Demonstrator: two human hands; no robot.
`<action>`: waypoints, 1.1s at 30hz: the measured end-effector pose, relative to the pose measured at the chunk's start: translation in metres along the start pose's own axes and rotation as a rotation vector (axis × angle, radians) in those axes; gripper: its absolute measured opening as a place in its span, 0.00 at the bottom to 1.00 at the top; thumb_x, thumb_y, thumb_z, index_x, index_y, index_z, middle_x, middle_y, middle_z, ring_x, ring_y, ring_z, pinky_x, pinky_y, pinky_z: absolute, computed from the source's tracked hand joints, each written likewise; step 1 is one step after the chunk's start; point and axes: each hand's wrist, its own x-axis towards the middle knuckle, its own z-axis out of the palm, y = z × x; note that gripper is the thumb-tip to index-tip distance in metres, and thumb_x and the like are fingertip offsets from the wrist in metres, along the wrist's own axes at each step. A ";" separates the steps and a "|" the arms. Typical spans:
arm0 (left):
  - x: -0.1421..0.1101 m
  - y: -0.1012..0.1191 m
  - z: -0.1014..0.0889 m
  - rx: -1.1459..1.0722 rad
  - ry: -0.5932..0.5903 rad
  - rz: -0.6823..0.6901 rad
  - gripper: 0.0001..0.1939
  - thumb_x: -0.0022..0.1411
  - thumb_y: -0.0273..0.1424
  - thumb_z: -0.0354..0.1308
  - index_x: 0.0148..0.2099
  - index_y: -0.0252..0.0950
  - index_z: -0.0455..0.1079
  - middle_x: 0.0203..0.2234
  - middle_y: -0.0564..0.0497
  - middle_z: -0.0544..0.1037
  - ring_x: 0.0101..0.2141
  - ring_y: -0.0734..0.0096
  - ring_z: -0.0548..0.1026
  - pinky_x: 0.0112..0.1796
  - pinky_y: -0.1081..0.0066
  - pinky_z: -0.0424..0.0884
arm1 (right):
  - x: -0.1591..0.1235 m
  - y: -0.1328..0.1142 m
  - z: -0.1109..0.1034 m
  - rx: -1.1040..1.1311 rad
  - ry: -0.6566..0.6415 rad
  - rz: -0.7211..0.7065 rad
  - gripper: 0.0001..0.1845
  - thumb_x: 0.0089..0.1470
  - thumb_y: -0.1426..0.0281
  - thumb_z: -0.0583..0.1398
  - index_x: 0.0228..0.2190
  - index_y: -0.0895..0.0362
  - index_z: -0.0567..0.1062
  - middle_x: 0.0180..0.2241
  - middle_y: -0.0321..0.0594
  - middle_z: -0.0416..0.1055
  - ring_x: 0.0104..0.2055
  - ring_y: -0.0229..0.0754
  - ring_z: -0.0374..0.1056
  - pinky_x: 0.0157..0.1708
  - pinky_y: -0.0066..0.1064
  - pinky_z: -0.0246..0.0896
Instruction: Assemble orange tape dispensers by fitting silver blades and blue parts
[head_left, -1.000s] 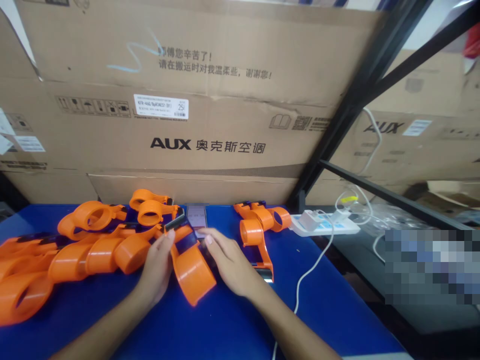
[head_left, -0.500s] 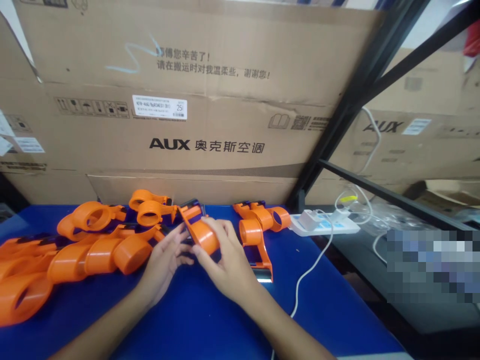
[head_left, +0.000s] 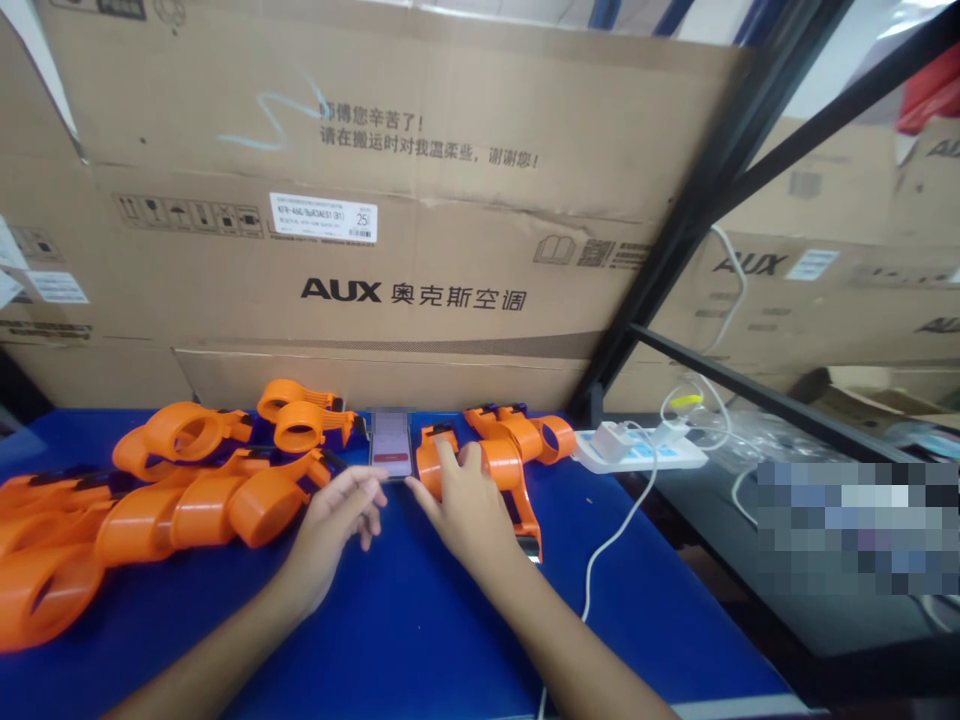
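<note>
My right hand (head_left: 474, 515) has its thumb and fingers around an orange tape dispenser (head_left: 429, 466), set down beside the right-hand group on the blue tabletop. Part of that dispenser is hidden under the fingers. Just beyond the hand lie more orange tape dispensers (head_left: 523, 438), one with a dark roller and toothed blade toward me. My left hand (head_left: 330, 530) is empty, its fingers loosely bent and apart, near the close end of a phone (head_left: 391, 440). To its left sit several orange tape dispensers (head_left: 202, 508) in a row.
A large cardboard box (head_left: 420, 220) stands along the table's back edge. On the right, a white power strip (head_left: 637, 447) has plugs in it, and a white cable (head_left: 616, 545) runs forward over the blue tabletop (head_left: 420, 640). A black metal frame (head_left: 675, 235) rises beside it.
My right hand has carried the dispenser from in front of the phone to the right-hand group, turning it on the way. My left hand has let go of it. The phone is uncovered.
</note>
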 end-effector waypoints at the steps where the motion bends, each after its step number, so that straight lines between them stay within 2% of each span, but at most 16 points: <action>1: 0.000 0.000 0.000 -0.003 -0.003 -0.001 0.20 0.64 0.45 0.64 0.51 0.37 0.76 0.34 0.49 0.75 0.25 0.73 0.72 0.23 0.74 0.66 | 0.000 0.000 0.000 -0.005 -0.014 0.008 0.30 0.65 0.49 0.57 0.58 0.57 0.67 0.42 0.49 0.66 0.34 0.53 0.75 0.30 0.37 0.68; 6: -0.003 0.003 0.002 -0.009 -0.020 -0.005 0.19 0.64 0.46 0.64 0.50 0.37 0.76 0.32 0.50 0.76 0.24 0.72 0.72 0.23 0.73 0.65 | 0.001 0.005 0.001 0.014 -0.043 0.061 0.34 0.63 0.46 0.58 0.57 0.59 0.67 0.45 0.54 0.67 0.35 0.54 0.76 0.30 0.37 0.67; 9: -0.003 0.004 0.003 -0.009 -0.021 0.002 0.19 0.64 0.45 0.64 0.49 0.38 0.76 0.32 0.50 0.76 0.24 0.72 0.72 0.23 0.73 0.65 | 0.000 0.007 0.003 0.003 0.019 0.008 0.42 0.55 0.47 0.65 0.62 0.56 0.63 0.51 0.58 0.65 0.45 0.61 0.73 0.32 0.40 0.68; 11: -0.004 0.004 0.002 -0.004 -0.025 0.011 0.18 0.64 0.45 0.64 0.49 0.38 0.76 0.32 0.50 0.75 0.24 0.72 0.72 0.23 0.73 0.65 | -0.001 0.007 0.004 -0.026 0.082 -0.072 0.45 0.52 0.52 0.69 0.64 0.53 0.61 0.55 0.59 0.63 0.50 0.64 0.68 0.37 0.45 0.69; 13: -0.004 0.004 0.002 0.002 -0.029 0.012 0.17 0.64 0.44 0.64 0.49 0.38 0.76 0.31 0.51 0.75 0.24 0.72 0.72 0.23 0.73 0.65 | -0.001 0.007 0.004 -0.048 0.105 -0.136 0.43 0.51 0.58 0.70 0.64 0.52 0.63 0.56 0.59 0.63 0.52 0.64 0.65 0.43 0.50 0.67; 16: -0.004 0.004 0.002 0.012 -0.036 0.004 0.17 0.65 0.44 0.63 0.49 0.38 0.76 0.31 0.51 0.75 0.24 0.72 0.72 0.23 0.73 0.64 | 0.000 0.007 0.005 -0.065 0.071 -0.117 0.40 0.52 0.65 0.69 0.63 0.56 0.64 0.53 0.61 0.65 0.50 0.64 0.64 0.46 0.53 0.63; 20: -0.005 0.005 0.002 0.032 -0.043 0.000 0.17 0.66 0.45 0.63 0.48 0.38 0.75 0.30 0.51 0.75 0.25 0.72 0.72 0.24 0.72 0.64 | 0.004 0.008 0.003 -0.071 0.079 -0.044 0.43 0.53 0.69 0.68 0.66 0.59 0.61 0.57 0.65 0.63 0.53 0.68 0.62 0.48 0.57 0.62; 23: -0.005 0.004 0.003 0.055 -0.041 0.013 0.16 0.66 0.44 0.62 0.48 0.39 0.75 0.29 0.52 0.74 0.24 0.73 0.71 0.24 0.73 0.64 | 0.003 0.005 0.003 0.035 0.110 -0.125 0.40 0.58 0.69 0.64 0.68 0.58 0.59 0.62 0.65 0.59 0.60 0.70 0.59 0.53 0.62 0.61; 26: -0.006 0.003 0.002 0.066 -0.063 0.040 0.14 0.67 0.43 0.62 0.46 0.39 0.75 0.28 0.53 0.74 0.24 0.73 0.71 0.24 0.72 0.64 | -0.001 -0.005 0.011 0.288 0.036 -0.332 0.33 0.64 0.67 0.58 0.68 0.57 0.59 0.65 0.60 0.59 0.66 0.63 0.56 0.61 0.59 0.59; 28: -0.008 0.003 0.002 0.070 -0.086 0.053 0.13 0.67 0.43 0.62 0.45 0.39 0.75 0.27 0.53 0.74 0.24 0.72 0.71 0.24 0.72 0.64 | -0.005 -0.014 0.021 0.439 -0.038 -0.379 0.32 0.66 0.65 0.56 0.67 0.58 0.59 0.67 0.59 0.57 0.70 0.59 0.54 0.64 0.55 0.59; 30: -0.009 0.003 0.002 0.073 -0.102 0.057 0.13 0.67 0.43 0.62 0.45 0.39 0.75 0.26 0.53 0.74 0.23 0.73 0.71 0.24 0.73 0.64 | -0.008 -0.020 0.031 0.523 -0.106 -0.337 0.35 0.66 0.62 0.57 0.68 0.59 0.56 0.70 0.61 0.51 0.73 0.59 0.50 0.65 0.54 0.58; 33: -0.010 0.003 0.002 0.075 -0.115 0.052 0.12 0.68 0.42 0.61 0.43 0.38 0.74 0.26 0.53 0.74 0.23 0.73 0.71 0.24 0.73 0.64 | -0.009 -0.023 0.043 0.536 -0.196 -0.201 0.41 0.64 0.62 0.59 0.71 0.61 0.50 0.73 0.64 0.42 0.76 0.61 0.41 0.68 0.57 0.53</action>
